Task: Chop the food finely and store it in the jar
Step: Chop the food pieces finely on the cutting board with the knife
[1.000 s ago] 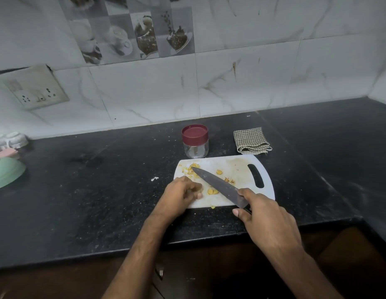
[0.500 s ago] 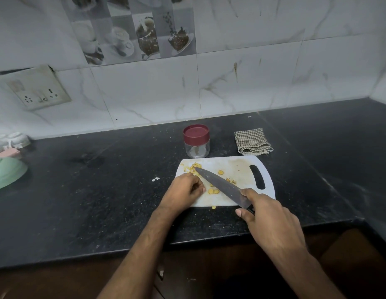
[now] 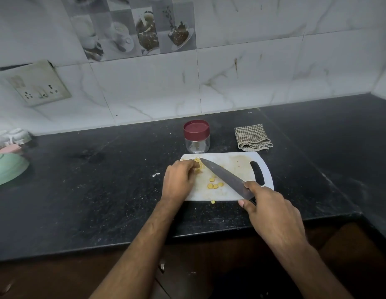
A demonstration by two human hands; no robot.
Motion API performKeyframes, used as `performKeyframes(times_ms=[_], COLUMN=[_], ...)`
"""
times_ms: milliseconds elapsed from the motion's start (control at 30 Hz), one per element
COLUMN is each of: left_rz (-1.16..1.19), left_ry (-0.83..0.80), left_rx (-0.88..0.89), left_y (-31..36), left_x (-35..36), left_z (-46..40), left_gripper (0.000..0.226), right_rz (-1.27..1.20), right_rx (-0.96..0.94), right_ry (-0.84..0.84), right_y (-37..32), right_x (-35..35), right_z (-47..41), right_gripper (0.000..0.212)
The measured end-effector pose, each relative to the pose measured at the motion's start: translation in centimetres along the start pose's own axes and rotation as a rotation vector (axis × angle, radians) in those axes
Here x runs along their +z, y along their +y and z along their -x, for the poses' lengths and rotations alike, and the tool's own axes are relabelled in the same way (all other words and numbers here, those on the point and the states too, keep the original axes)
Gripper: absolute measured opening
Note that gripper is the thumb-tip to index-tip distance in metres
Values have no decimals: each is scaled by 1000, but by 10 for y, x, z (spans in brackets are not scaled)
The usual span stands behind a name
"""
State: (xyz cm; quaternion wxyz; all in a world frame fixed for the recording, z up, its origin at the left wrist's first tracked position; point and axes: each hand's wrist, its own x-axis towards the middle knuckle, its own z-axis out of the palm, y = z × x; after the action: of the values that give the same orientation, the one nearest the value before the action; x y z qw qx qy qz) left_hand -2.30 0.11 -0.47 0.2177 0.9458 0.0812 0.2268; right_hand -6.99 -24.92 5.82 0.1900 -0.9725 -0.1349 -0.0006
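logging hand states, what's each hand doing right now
Left hand: fingers curled on the yellow food on the cutting board.
Right hand: grips the knife handle.

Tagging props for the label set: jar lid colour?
Dark red, maroon; the lid is on the clear jar behind the cutting board. Head view, the only one.

Single head view, looking forward and steeply down from above the counter [image 3: 79,201] edge. Close over the board [image 3: 237,165], dead centre; both forearms rising from the bottom edge. Facing the tiled wall [image 3: 252,78], corner at far right. Wide lens, edges bowed. No second view sharing anything.
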Motion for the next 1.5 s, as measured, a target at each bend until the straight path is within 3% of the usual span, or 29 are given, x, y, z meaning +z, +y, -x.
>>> performKeyframes(times_ms=[167,433,700,867,967,1167,1300,1400,1500], left_rz=[159,-16,-130,-29,105,103,17,-55,6], left_ry=[-113,-94,-60,-93,-24,160,35,-90,-75], left_rx=[54,-111,-229,-323,-365,-300,-270,-152,-84], left_y=[17,46,72,74,72,40,14,6,10], left_x=[-3,6,14,15,4,-6,5,11,14], left_z=[39,68,74,75,71,21,-6,-4,9], left_gripper=[16,34,24,22,18,13,16,18,22], right_rz=[-31,-46,-53,-50,-58,-71,-72,-68,-66], right_rx=[17,9,-2,-7,-9,-9,-5,12,21], right_ry=[-15,-37,-40,-39,-23,-10,-4,1,-5], right_y=[2,4,9,12,13,12,12,13,15], right_x=[1,9,8,8,7,4,3,3,4], right_z=[0,2,4,6,7,9,11,10,9], right_gripper=[44,41,41,41,42,39,41,38,36])
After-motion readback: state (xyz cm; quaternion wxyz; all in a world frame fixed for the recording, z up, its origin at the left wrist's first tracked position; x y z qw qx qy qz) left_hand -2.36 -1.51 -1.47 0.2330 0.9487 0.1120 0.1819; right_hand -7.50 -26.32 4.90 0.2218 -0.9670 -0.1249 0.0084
